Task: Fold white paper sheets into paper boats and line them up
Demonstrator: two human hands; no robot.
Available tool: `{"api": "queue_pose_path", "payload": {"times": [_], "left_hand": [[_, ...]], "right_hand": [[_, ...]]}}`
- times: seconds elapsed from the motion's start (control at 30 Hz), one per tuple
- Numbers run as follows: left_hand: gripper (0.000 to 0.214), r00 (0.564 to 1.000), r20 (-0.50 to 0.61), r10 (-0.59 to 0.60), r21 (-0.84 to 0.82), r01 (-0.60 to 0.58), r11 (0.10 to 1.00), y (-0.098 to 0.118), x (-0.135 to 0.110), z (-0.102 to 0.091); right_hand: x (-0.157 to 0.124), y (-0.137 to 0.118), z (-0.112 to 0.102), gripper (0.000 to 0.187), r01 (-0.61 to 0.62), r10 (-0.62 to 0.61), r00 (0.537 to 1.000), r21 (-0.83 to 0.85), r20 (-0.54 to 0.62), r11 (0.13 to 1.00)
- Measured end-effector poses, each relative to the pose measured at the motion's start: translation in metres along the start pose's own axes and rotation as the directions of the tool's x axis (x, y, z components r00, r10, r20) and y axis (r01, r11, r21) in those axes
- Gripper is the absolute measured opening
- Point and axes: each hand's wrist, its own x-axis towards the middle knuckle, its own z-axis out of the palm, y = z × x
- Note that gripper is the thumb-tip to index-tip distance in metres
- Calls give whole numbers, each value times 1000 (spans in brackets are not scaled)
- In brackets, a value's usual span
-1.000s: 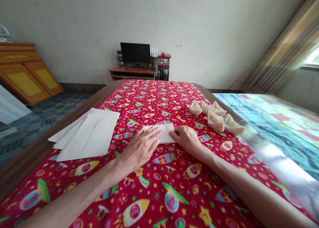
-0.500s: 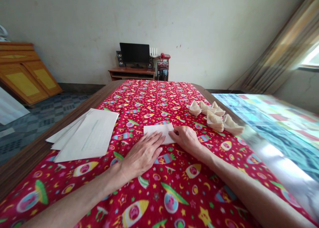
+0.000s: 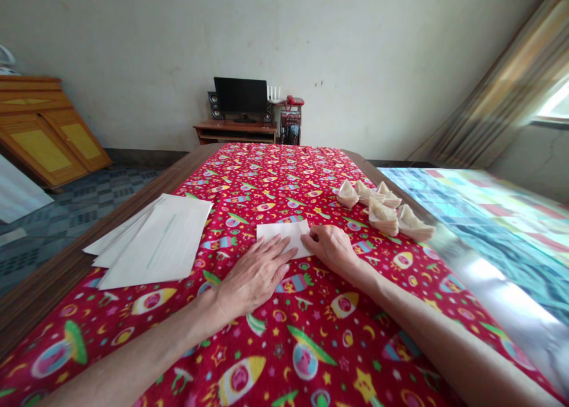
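Head view: both hands are touching a small white paper (image 3: 297, 232) on a red patterned cloth (image 3: 267, 182).
The paper is lying flat in front of the person, its long axis running left to right. The left hand (image 3: 255, 273) is lying palm down over its near left part, fingers stretched, slightly apart, pointing forward and rightward. The right hand (image 3: 331, 246) is resting at its right end, fingers curled; whether thumb and forefinger are pinching the edge, I cannot quite tell. Large sheets (image 3: 155, 241) are lying leftward, folded pieces (image 3: 383, 218) rightward.
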Motion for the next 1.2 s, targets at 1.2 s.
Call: {"api": "queue_pose_path", "payload": {"times": [1.2], "left_hand": [[35,999,46,-11,163,4,987,-17,-35,-22]], "right_hand": [[-55,-2,-10,27,455,-473,877,-164,-86,875]]}}
